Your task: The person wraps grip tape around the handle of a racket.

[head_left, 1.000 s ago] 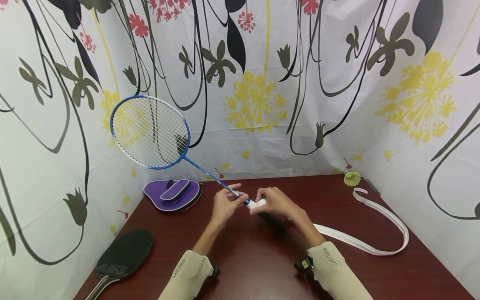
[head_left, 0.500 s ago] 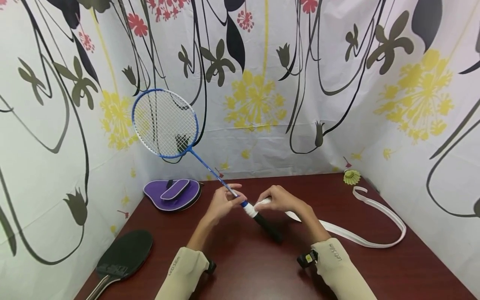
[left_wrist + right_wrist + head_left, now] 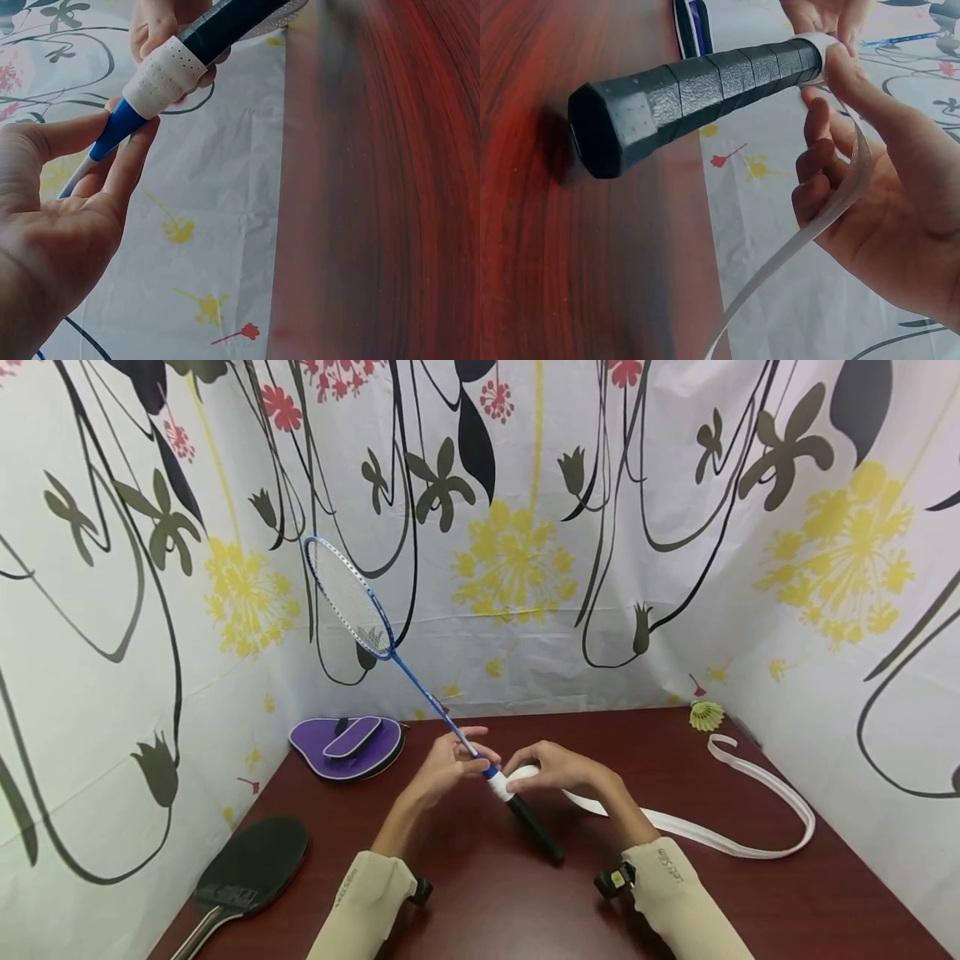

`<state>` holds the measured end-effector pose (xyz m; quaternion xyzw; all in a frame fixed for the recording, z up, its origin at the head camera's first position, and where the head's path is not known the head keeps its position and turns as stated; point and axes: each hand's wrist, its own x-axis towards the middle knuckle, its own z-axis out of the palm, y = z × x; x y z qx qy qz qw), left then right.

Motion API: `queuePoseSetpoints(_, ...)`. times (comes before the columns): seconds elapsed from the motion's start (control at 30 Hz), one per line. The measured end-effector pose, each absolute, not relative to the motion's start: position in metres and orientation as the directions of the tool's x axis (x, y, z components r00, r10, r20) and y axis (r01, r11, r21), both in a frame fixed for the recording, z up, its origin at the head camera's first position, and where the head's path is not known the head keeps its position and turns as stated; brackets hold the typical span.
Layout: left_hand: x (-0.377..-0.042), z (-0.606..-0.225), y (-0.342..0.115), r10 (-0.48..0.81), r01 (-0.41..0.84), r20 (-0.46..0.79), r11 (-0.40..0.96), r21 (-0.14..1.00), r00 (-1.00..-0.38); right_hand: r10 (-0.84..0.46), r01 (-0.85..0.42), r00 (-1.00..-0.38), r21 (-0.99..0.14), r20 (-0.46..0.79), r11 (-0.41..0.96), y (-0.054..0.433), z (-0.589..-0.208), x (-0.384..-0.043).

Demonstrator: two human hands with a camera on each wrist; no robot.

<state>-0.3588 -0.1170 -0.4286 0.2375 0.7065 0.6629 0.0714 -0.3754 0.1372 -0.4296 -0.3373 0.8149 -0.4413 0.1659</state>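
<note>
A blue and white badminton racket (image 3: 423,687) slants up to the left, its head turned nearly edge-on to me. My left hand (image 3: 441,770) pinches it by the blue cone (image 3: 118,133) where shaft meets handle. White perforated grip tape (image 3: 163,79) is wound around the upper end of the black handle (image 3: 712,88). My right hand (image 3: 558,768) pinches the tape right at the handle, thumb against the wrap. From there the loose strip (image 3: 817,225) passes across the right palm. Its far length curves over the table to the right.
On the dark red table (image 3: 480,910), a purple paddle case (image 3: 322,756) lies at the back left. A black table tennis paddle (image 3: 255,864) is at the left edge. A yellow shuttlecock (image 3: 706,717) sits at the back right. Patterned cloth (image 3: 517,677) encloses the table.
The racket has rolled about its shaft, its head going from broad to narrow and shifting right. The white wrap and black handle have come into fuller view, and the right hand has shifted slightly right.
</note>
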Motion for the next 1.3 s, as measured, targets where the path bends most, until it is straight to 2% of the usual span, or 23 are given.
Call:
queuePoseSetpoints(0.2, -0.358, -0.429, -0.118, 0.453, 0.214, 0.191, -0.001, 0.977, -0.871, -0.722, -0.415, -0.691, -0.815, -0.007, 0.404, 0.133, -0.430, -0.372)
queuePoseSetpoints(0.37, -0.355, -0.430, -0.116, 0.422, 0.237, 0.212, 0.007, 0.972, -0.881, -0.710, -0.519, -0.699, -0.743, 0.084, 0.423, 0.128, -0.428, -0.372)
queuePoseSetpoints(0.57, -0.350, -0.435, -0.106, 0.224, 0.256, 0.228, 0.103, 0.961, -0.947, -0.712, -0.661, -0.674, -0.593, 0.199, 0.460, 0.122, -0.427, -0.377)
queuePoseSetpoints(0.73, -0.347, -0.440, -0.100, 0.098, 0.231, 0.218, 0.148, 0.962, -0.971, -0.711, -0.643, -0.686, -0.587, 0.154, 0.493, 0.122, -0.425, -0.377)
queuePoseSetpoints(0.87, -0.344, -0.443, -0.100, 0.098, 0.228, 0.218, 0.106, 0.968, -0.971, -0.737, -0.627, -0.667, -0.614, 0.107, 0.479, 0.126, -0.421, -0.376)
queuePoseSetpoints(1.1, -0.341, -0.445, -0.104, 0.154, 0.198, 0.190, 0.045, 0.979, -0.970, -0.804, -0.705, -0.583, -0.565, 0.116, 0.430, 0.128, -0.411, -0.377)
queuePoseSetpoints(1.3, -0.341, -0.450, -0.107, 0.173, 0.182, 0.175, 0.025, 0.983, -0.969, -0.806, -0.698, -0.583, -0.567, 0.097, 0.437, 0.130, -0.408, -0.380)
